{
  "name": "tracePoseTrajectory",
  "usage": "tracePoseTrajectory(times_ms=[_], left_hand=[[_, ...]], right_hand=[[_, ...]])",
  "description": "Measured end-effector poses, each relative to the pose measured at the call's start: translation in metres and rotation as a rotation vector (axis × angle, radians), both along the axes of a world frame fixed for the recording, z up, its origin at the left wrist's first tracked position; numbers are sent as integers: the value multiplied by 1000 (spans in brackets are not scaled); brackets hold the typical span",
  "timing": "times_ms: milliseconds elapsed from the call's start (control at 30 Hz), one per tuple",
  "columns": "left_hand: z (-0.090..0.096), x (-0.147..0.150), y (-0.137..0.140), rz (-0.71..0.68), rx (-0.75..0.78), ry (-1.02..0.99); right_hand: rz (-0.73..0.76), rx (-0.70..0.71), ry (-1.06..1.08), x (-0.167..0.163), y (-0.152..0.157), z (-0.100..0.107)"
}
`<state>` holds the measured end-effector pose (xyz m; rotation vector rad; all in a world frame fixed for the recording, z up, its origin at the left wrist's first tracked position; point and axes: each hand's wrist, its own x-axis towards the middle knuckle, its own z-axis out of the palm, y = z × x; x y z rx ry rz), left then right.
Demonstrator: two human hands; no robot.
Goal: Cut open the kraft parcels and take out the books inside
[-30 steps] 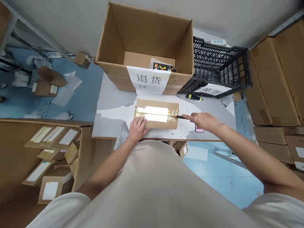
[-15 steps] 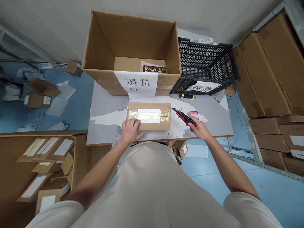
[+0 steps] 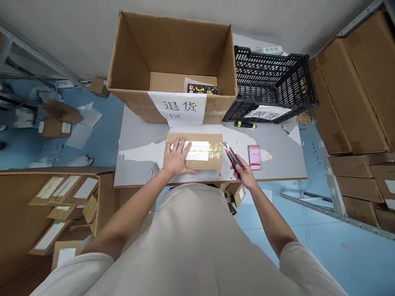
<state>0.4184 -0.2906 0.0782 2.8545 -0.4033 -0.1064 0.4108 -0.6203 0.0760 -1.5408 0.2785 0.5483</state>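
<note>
A taped cardboard box [image 3: 203, 164] with a white label lies flat on the table [image 3: 138, 174], close to its front edge. My left hand [image 3: 177, 159] rests spread on the left part of the box's top. Wrapped in the fingers of my right hand [image 3: 245, 172] is a red and black utility knife [image 3: 232, 158], its tip beside the box's right end. Right of that hand lies a phone [image 3: 254, 157] with a lit pink screen.
Behind the box stands a large open carton [image 3: 131, 96] with a black printed packet [image 3: 202, 89] inside. To its right are a black plastic crate [image 3: 274, 100] and a yellow-black tool [image 3: 245, 124]. A big carton [image 3: 106, 181] of parcels stands at left; stacked boxes [image 3: 358, 82] fill the right.
My right hand has moved left with the utility knife, bringing it to the box's right end and uncovering the phone. My left hand has slid farther onto the box top, fingers spread.
</note>
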Motion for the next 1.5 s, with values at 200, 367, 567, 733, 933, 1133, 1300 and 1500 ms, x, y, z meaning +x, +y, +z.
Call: tracePoseTrajectory(times_ms=[200, 367, 567, 733, 933, 1133, 1300, 1500], left_hand=[[0, 2, -1, 39, -10, 7], [0, 2, -3, 59, -28, 4], [-2, 3, -4, 74, -55, 33], [-3, 0, -6, 70, -53, 33], [-1, 20, 16, 188, -130, -55], [-12, 70, 72, 464, -451, 221], [-24, 6, 81, 652, -640, 231], [-31, -86, 31, 765, -973, 349]], right_hand=[[87, -4, 37, 2, -7, 4], [187, -37, 101, -3, -25, 6], [307, -94, 132, -24, -33, 16], [185, -78, 141, -54, -54, 19], [-246, 9, -27, -65, -7, 1], [-319, 153, 25, -51, 82, -11], [-275, 52, -135, 8, 97, -20], [-263, 84, -214, 48, 122, -32]])
